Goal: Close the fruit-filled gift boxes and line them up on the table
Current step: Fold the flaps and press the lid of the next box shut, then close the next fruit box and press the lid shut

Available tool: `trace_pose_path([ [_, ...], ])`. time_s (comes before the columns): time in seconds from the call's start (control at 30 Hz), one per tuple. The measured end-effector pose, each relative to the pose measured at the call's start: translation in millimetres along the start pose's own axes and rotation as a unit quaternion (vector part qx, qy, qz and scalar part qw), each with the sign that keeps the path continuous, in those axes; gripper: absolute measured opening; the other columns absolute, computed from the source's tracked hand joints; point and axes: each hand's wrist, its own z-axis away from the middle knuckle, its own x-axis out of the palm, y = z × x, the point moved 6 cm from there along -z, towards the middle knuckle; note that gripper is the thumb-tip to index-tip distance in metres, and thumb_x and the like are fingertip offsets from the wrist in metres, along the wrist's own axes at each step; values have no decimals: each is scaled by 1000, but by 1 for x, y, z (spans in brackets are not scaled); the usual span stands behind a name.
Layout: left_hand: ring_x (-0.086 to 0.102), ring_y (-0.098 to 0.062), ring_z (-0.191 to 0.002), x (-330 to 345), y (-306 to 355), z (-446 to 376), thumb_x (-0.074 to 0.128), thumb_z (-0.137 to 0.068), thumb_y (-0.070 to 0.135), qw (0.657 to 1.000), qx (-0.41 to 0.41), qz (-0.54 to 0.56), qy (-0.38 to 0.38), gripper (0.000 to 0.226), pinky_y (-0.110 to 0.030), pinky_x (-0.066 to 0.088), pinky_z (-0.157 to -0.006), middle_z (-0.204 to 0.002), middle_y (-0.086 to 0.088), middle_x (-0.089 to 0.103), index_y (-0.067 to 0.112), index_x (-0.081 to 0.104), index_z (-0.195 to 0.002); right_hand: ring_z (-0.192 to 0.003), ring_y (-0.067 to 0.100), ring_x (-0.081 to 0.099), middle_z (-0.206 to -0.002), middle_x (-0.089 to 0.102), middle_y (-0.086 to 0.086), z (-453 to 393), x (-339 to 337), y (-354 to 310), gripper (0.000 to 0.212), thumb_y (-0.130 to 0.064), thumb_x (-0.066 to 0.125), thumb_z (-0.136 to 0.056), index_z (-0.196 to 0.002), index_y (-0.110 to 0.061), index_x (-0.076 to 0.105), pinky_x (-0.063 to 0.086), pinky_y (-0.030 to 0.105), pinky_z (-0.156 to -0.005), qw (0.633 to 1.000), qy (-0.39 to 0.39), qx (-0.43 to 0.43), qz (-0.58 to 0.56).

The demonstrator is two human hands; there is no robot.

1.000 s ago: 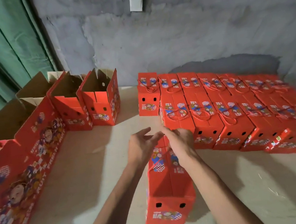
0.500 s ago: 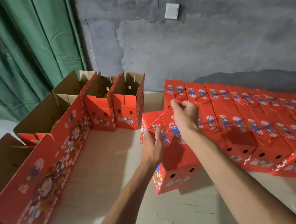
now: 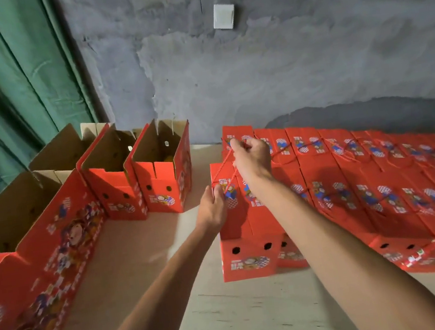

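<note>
Two hands work on one closed red gift box [image 3: 244, 244] at the left end of the rows of closed boxes [image 3: 364, 173]. The right hand [image 3: 251, 157] pinches the red cord handle [image 3: 221, 168] and pulls it up, maybe to lift the box into line. The left hand [image 3: 212, 207] curls on its top edge to steady it. Open boxes [image 3: 163, 183] wait left on the table [image 3: 144, 246].

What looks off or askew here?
Nothing is spilled or damaged. The box in hand sits forward of the closed rows, not yet lined up; the right hand grips its cord.
</note>
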Motion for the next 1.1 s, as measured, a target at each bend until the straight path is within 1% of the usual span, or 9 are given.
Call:
trace_pose_path([
  [0.07,65,-11,-92,7,-12,-19,32,-110,36,1000,-15,-2,-13,38,-27,50,-80,-102,1,69,13,62,-109,-77,45,69,-76,70,25,-21,2,14,38,-30,64,-93,-75,4,60,55,54,-68,1000,-3,18,-1],
  [0.17,67,1,-89,14,-33,-46,31,-110,19,998,-36,19,-41,37,-11,50,-72,-99,14,73,25,67,-104,-68,36,72,-65,70,12,-48,13,32,33,-23,61,-94,-69,-3,63,55,44,-64,999,-6,37,-1],
  [0.27,59,-12,-123,19,-56,-74,35,-109,17,995,-81,37,-49,41,-23,49,-103,-136,3,63,13,55,-145,-70,32,74,-68,72,7,-67,24,49,29,-20,59,-95,-74,-1,65,54,35,-60,998,-23,50,-3],
  [0.33,57,-13,-129,29,-67,-90,35,-111,20,994,-81,38,-62,45,-32,46,-111,-143,-2,59,11,43,-154,-71,32,74,-72,73,10,-80,26,60,30,-23,59,-96,-83,3,65,50,28,-52,998,-23,56,4],
  [0.47,59,25,-93,50,-87,-102,34,-113,30,996,-71,35,-51,45,1,44,-77,-124,16,60,18,40,-156,-73,35,73,-77,73,15,-90,32,81,27,-23,59,-94,-80,-1,64,59,43,-65,998,-29,49,16],
  [0.67,52,-6,-125,60,-95,-101,35,-112,32,997,-41,-34,-55,46,-20,37,-101,-137,10,55,29,36,-157,-80,37,70,-81,72,15,-86,26,100,30,-25,58,-96,-80,0,61,56,47,-73,997,-27,14,69],
  [0.83,68,-28,-108,44,-67,-110,44,-106,19,979,-2,-200,-38,31,-27,44,-76,-119,-8,73,18,68,-126,-88,38,69,-91,73,16,-81,29,71,34,-34,52,-102,-87,-8,68,37,33,-64,900,-47,-126,415],
  [0.93,72,-32,-98,16,-32,-115,52,-100,18,968,41,-246,-4,25,-37,58,-77,-106,-12,77,14,75,-109,-94,37,71,-96,73,14,-75,45,49,25,-29,56,-99,-93,-9,71,40,34,-67,866,-42,-163,472],
  [1.1,70,-31,-83,-43,21,-123,52,-101,17,932,145,-325,74,24,-34,56,-66,-96,-10,73,11,73,-92,-99,36,70,-102,74,14,-64,94,25,13,-21,62,-94,-99,-11,70,40,34,-69,847,-81,-206,483],
])
